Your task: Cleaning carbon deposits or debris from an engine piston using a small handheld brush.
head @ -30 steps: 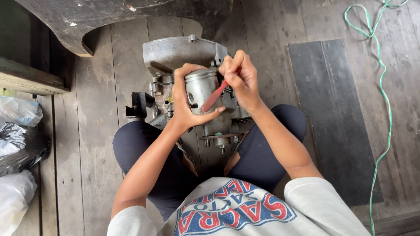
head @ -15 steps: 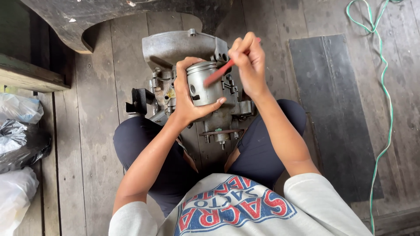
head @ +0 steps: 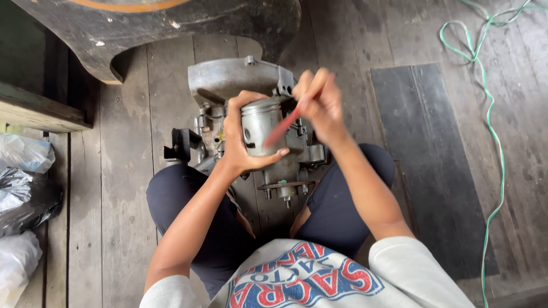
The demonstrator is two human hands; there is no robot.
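2 hands meet over the engine block (head: pixel 228 85): left hand (head: pixel 242 140) wraps the upright piston (head: pixel 260 125), right hand (head: pixel 319 105) pinches a red tool (head: pixel 281 128) slanting against its right side.

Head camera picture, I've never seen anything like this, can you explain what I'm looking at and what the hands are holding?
The view comes from a camera worn on a person's head, looking straight down at their own arms and lap. They sit on a wooden plank floor. The left hand wraps around a grey metal cylinder, a piston. The right hand pinches a thin red tool, its tip against the piston; it is blurred, so its kind is unclear. Under both hands stands a small grey engine. Plastic bags lie at the left, a dark mat and a green cord at the right.
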